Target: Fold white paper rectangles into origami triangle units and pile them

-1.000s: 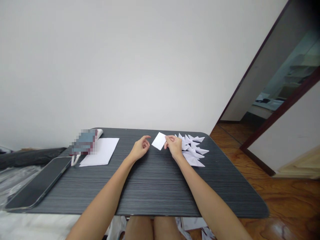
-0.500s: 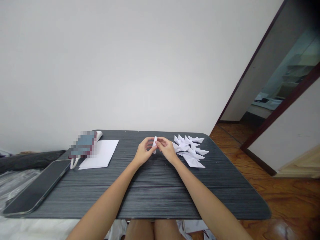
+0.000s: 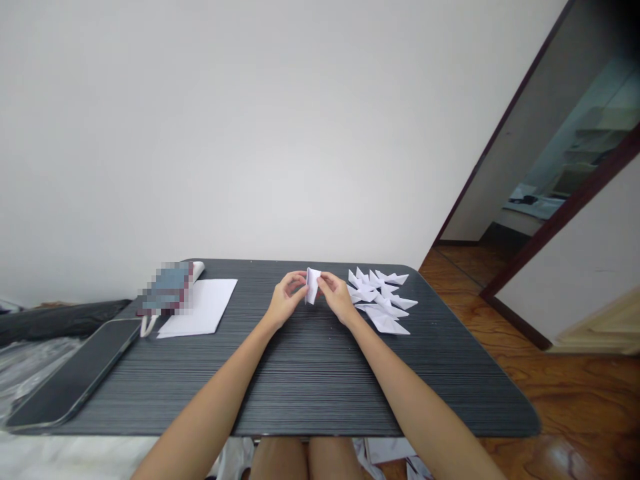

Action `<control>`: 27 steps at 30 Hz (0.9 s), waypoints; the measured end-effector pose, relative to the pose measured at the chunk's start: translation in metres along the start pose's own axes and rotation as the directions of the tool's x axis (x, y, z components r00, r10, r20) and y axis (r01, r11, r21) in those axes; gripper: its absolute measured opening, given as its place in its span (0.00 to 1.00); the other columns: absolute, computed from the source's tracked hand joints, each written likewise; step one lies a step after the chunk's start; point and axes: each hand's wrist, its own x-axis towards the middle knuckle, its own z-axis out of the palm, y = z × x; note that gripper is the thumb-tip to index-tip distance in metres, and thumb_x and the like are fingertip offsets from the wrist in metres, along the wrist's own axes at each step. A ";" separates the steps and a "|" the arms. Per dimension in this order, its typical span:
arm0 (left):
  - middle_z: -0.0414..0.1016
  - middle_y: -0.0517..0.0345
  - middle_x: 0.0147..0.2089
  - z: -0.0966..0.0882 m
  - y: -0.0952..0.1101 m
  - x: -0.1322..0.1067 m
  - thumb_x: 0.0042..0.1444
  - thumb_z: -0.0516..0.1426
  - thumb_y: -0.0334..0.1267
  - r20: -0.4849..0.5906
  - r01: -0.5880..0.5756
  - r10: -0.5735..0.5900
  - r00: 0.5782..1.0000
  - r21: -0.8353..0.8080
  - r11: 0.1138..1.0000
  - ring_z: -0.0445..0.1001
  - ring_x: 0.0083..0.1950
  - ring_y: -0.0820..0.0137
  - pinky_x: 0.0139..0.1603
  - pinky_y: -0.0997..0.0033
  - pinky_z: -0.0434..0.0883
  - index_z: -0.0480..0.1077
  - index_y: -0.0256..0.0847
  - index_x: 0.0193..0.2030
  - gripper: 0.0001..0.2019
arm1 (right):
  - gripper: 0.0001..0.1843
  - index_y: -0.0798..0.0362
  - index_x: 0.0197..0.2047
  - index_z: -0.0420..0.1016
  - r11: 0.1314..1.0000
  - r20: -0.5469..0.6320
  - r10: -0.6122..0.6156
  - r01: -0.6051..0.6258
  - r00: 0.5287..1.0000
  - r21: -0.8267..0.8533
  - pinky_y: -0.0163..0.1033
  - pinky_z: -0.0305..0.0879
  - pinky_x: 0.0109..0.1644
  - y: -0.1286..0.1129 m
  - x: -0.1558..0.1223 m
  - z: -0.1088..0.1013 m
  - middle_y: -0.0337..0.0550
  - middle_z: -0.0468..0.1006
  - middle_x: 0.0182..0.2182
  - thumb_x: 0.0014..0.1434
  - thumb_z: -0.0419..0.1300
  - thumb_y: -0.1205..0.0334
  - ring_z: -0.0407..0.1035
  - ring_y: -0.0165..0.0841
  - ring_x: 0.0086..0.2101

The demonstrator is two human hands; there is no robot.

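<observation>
Over the far middle of the dark ribbed table (image 3: 300,373), both hands pinch a small white paper slip (image 3: 313,285). My left hand (image 3: 286,300) grips its left edge with fingertips closed. From the right, my right hand (image 3: 336,297) pinches the other edge. The slip stands folded roughly in half, held a little above the tabletop. Just right of my right hand lies a pile of several folded white paper pieces (image 3: 381,299).
A flat white sheet (image 3: 203,305) lies at the table's far left beside a blurred-out object (image 3: 167,288). A dark phone (image 3: 70,380) rests at the left edge. Wooden floor and an open doorway (image 3: 540,200) are to the right. Paper scraps lie under the table.
A second ago my right hand alone held the flat slip near the pile. Both hands have since met at the middle, and the slip is now folded between them.
</observation>
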 end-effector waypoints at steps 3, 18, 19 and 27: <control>0.64 0.52 0.46 -0.002 -0.002 0.000 0.45 0.54 0.35 -0.041 0.069 -0.071 0.997 -0.041 0.997 0.66 0.44 0.68 0.42 0.70 0.66 0.61 0.36 0.30 0.07 | 0.11 0.56 0.35 0.70 0.998 -0.070 -0.039 0.036 0.997 -0.042 0.39 0.64 0.40 0.001 0.001 -0.003 0.44 0.74 0.32 0.49 0.53 0.60 0.68 0.33 0.33; 0.65 0.48 0.45 -0.006 -0.001 0.004 0.51 0.48 0.44 0.006 0.150 -0.153 0.988 -0.216 0.965 0.69 0.34 0.71 0.34 0.70 0.68 0.64 0.34 0.40 0.16 | 0.10 0.56 0.31 0.70 0.997 -0.077 -0.017 0.011 0.997 -0.083 0.37 0.65 0.35 0.000 0.002 -0.005 0.44 0.75 0.29 0.48 0.54 0.60 0.70 0.33 0.31; 0.65 0.49 0.45 -0.005 -0.002 0.004 0.50 0.49 0.44 0.003 0.139 -0.141 0.990 -0.176 0.975 0.69 0.34 0.72 0.34 0.70 0.68 0.64 0.34 0.40 0.16 | 0.10 0.56 0.31 0.70 0.997 -0.069 -0.013 0.008 0.998 -0.076 0.37 0.65 0.35 0.000 0.002 -0.004 0.44 0.75 0.29 0.47 0.54 0.59 0.70 0.33 0.31; 0.63 0.63 0.27 -0.004 -0.007 0.004 0.43 0.56 0.34 -0.092 0.079 -0.077 0.993 0.018 0.997 0.66 0.22 0.80 0.26 0.79 0.64 0.59 0.36 0.42 0.17 | 0.19 0.50 0.44 0.61 1.000 0.024 0.017 -0.017 1.000 0.026 0.32 0.63 0.25 -0.004 -0.005 0.001 0.39 0.74 0.29 0.47 0.55 0.61 0.68 0.28 0.24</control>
